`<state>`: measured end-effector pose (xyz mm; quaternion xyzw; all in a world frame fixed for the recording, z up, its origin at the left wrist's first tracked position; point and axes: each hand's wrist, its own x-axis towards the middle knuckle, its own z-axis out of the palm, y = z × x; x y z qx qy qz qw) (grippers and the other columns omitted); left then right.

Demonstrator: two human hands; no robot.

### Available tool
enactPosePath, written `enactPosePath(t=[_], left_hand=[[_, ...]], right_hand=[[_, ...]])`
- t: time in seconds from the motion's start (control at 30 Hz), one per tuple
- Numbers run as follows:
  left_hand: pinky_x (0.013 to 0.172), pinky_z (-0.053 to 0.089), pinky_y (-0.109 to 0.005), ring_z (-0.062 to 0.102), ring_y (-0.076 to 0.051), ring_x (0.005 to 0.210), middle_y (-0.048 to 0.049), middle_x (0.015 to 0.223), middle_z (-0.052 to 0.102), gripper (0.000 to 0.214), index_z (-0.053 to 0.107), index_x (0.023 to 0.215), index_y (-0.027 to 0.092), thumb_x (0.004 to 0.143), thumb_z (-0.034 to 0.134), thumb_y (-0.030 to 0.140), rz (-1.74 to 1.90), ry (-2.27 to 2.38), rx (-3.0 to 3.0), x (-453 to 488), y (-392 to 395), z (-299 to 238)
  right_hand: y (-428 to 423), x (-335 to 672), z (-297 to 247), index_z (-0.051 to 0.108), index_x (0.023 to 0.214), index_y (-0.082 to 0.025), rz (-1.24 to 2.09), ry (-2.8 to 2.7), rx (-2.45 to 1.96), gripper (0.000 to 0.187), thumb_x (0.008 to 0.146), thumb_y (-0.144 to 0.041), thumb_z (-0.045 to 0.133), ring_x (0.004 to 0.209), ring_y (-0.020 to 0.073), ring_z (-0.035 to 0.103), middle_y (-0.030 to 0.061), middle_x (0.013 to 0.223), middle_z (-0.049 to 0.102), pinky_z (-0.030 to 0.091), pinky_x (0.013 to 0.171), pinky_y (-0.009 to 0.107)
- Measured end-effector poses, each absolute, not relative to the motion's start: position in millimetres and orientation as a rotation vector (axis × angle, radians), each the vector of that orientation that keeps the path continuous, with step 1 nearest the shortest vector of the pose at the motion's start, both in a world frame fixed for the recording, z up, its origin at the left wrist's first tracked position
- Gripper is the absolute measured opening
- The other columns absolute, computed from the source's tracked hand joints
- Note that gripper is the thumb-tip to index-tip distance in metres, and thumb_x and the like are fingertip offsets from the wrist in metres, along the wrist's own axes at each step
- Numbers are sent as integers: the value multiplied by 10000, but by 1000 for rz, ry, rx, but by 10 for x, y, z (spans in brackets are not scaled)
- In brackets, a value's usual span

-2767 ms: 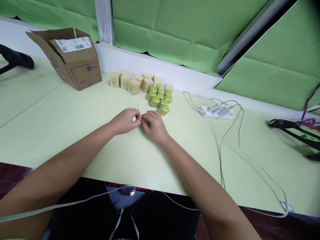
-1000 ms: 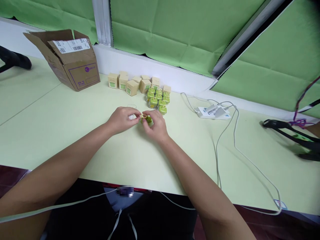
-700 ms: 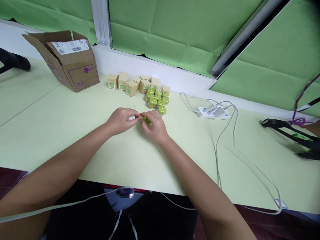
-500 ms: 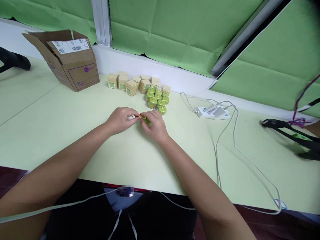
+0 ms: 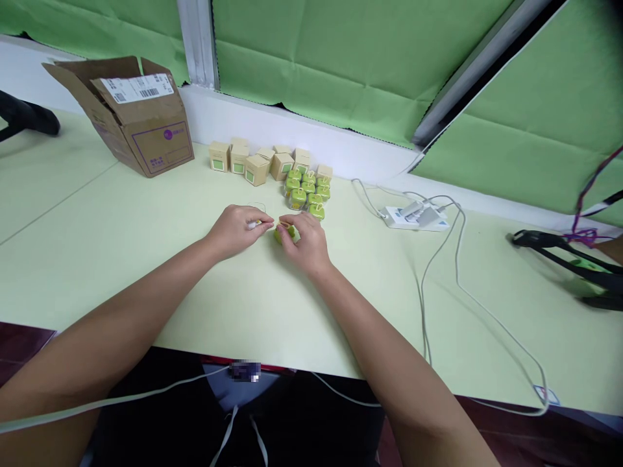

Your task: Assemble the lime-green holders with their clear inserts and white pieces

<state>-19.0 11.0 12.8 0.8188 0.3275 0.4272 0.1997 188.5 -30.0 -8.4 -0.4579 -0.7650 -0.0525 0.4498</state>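
My left hand [image 5: 237,231] is closed in a pinch, with a small white piece [image 5: 254,224] showing between its fingers. Just to the right, my right hand [image 5: 305,241] grips a small green lid [image 5: 279,235] with a pale cord loop at its top. A narrow gap separates the fingertips of the two hands. Behind my left hand, the rim of a clear container [image 5: 257,206] shows in part. Beyond my right hand stands a close group of small clear jars with green lids [image 5: 307,188] and cord loops.
Several small cardboard boxes [image 5: 256,170] line the wall. A large open carton [image 5: 158,146] stands at the back left. To the right lie a white power strip [image 5: 413,219] and loose cables [image 5: 457,259]. A black stand [image 5: 559,250] sits at the far right.
My hands have drawn slightly apart; their fingertips met before. The green lid in my right hand has turned a little and shows more.
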Motion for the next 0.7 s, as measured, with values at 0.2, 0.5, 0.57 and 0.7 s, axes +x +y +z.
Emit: enactPosePath(t=[0.2,0.5,0.57,0.7], left_hand=[[758,529,-298,727,-175,801,-35,915,813,206,824,933,218,950,671,354,1113,911,2363,-180,96,159],[732,478,-314,666,-173,742,-32,810,751,228,780,869,199,961,599,302,1000,897,2471,-175,80,190],[723,484,-326,657,-174,717,-27,787,745,238,776,867,201,969,589,308,939,857,2495,-146,2,262],[758,554,-379,691,-198,743,-28,817,762,234,771,864,246,990,580,295,788,569,2506,-8,-574,552]], right_hand=[[-325,1886,-79,635,996,-241,-99,-1791,-1216,98,1003,-322,581,886,271,695,74,907,745,530,925,470],[-287,1898,-138,624,1126,-231,-96,-1707,-1215,215,1043,-409,537,904,268,713,101,995,770,560,905,474],[-270,1895,-163,623,1162,-223,-86,-1700,-1206,220,1030,-381,545,906,276,710,101,985,766,548,925,495],[-230,1885,-226,633,1176,-237,-104,-1693,-1218,212,1023,-347,537,908,282,695,94,970,758,515,959,525]])
